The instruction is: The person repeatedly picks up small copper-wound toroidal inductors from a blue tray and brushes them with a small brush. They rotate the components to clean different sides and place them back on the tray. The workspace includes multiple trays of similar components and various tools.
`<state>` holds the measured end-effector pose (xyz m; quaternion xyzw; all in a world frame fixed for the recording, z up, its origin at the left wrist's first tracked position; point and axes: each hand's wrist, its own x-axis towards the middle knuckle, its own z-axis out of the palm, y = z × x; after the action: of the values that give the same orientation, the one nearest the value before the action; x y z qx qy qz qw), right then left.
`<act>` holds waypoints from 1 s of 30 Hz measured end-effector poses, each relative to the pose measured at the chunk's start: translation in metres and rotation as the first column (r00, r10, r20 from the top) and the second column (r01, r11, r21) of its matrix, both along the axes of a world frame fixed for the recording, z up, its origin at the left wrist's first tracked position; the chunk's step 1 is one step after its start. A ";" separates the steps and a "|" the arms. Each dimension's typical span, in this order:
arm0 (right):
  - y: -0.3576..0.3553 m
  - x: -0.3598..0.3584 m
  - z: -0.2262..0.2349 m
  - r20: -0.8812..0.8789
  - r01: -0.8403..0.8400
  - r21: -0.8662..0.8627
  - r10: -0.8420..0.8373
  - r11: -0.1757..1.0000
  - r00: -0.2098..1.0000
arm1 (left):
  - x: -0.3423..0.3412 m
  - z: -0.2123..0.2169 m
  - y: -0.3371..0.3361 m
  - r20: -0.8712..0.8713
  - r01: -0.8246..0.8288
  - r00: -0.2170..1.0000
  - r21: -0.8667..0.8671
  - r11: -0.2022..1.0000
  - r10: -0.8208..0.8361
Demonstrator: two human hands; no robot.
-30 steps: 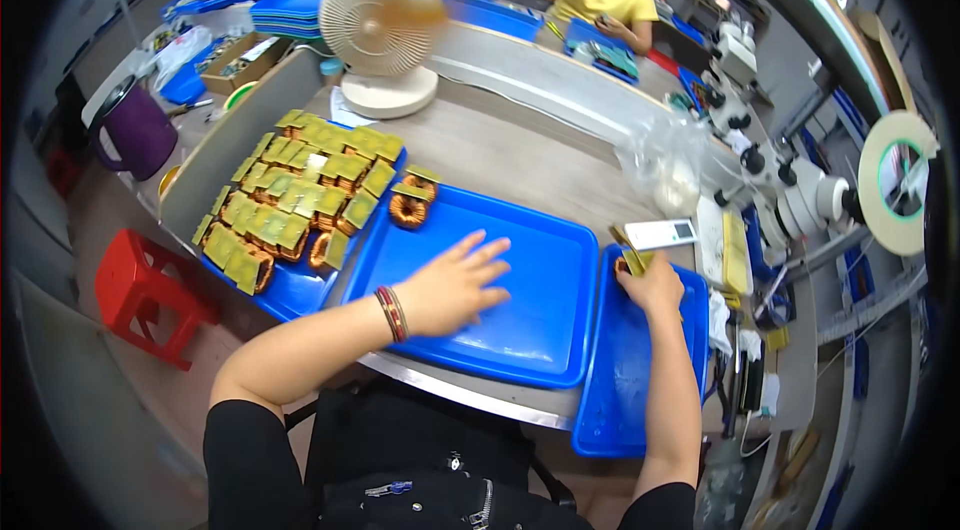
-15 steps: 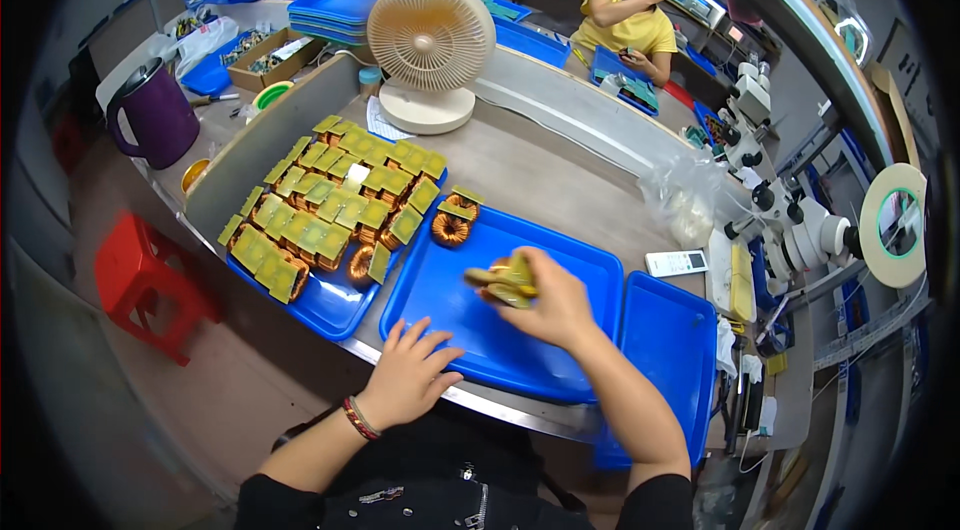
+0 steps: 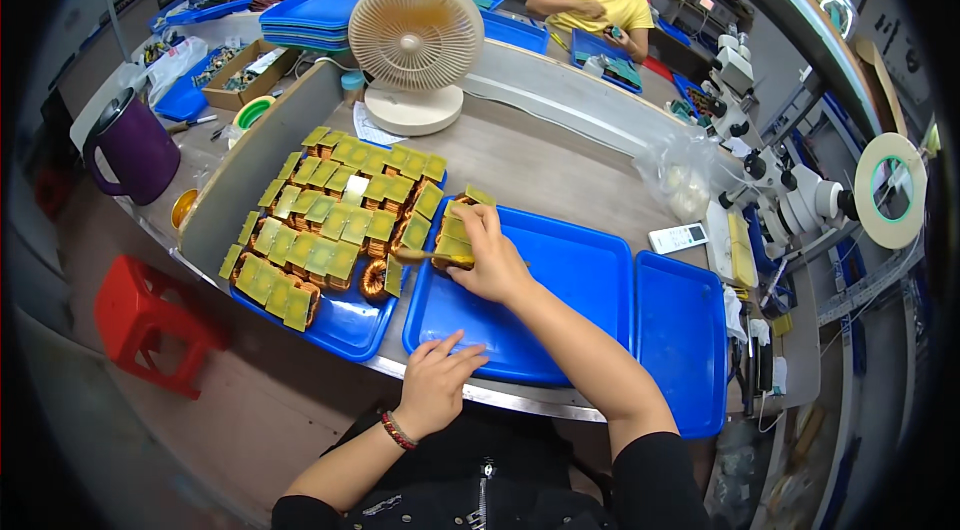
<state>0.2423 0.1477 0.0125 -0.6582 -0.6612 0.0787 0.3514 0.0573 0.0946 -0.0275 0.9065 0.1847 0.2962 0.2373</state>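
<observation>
Two bare hands show on my feed, apart from each other. Toward 6:30, I see the left hand (image 3: 432, 390) open, palm down, its fingers loosely spread over the near rim of the middle tray (image 3: 570, 280); I can't tell how firmly it presses. At the dial's centre, the right hand (image 3: 500, 265) is closed on a coil piece (image 3: 455, 240), thumb below and fingers above, over that tray's 10 o'clock corner. The fingers hide most of its winding from me, and I can't tell whether it touches the plastic. Another yellow-green plate (image 3: 480, 197) shows just beyond the fingertips.

Going left to right, I have a glossy red plastic stool (image 3: 160, 325) at 8:30 and a smooth purple kettle (image 3: 135, 155) at 9:30. At 9, copper-wound rings topped with flat yellow-green plates, the packed coils (image 3: 315, 255), crowd a shiny blue left tray (image 3: 355, 322). A cream fan (image 3: 415, 30) with a finely ribbed round grille stands toward 11:30. At 4 lies the smooth, rectangular right tray (image 3: 680, 330); toward 2:30, a crinkled clear bag (image 3: 685, 180).
</observation>
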 end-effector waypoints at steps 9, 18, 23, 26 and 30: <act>-0.007 0.005 -0.008 0.105 -0.050 0.039 0.046 0.998 0.993 | 0.002 0.001 -0.001 0.016 -0.020 1.000 0.015 1.000 0.020; -0.008 0.007 -0.004 0.091 -0.077 -0.009 0.077 0.997 0.993 | -0.008 0.017 -0.002 0.090 -0.019 0.996 -0.020 1.000 0.021; -0.009 0.014 -0.002 0.014 -0.072 -0.085 0.074 0.994 0.997 | -0.020 0.032 0.023 0.197 -0.253 0.953 0.104 0.962 0.230; -0.011 0.014 -0.003 0.002 -0.064 -0.060 0.065 0.996 0.998 | -0.030 0.042 0.049 0.141 -0.366 0.928 0.177 0.913 0.345; -0.010 0.004 -0.004 0.049 -0.099 0.063 0.096 0.993 0.994 | -0.035 0.044 0.075 -0.049 -0.388 0.908 0.281 0.878 0.417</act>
<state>0.2465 0.1379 0.0088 -0.6147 -0.7027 0.0592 0.3532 0.0226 0.1696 0.0166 0.8864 0.3404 0.3115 0.0366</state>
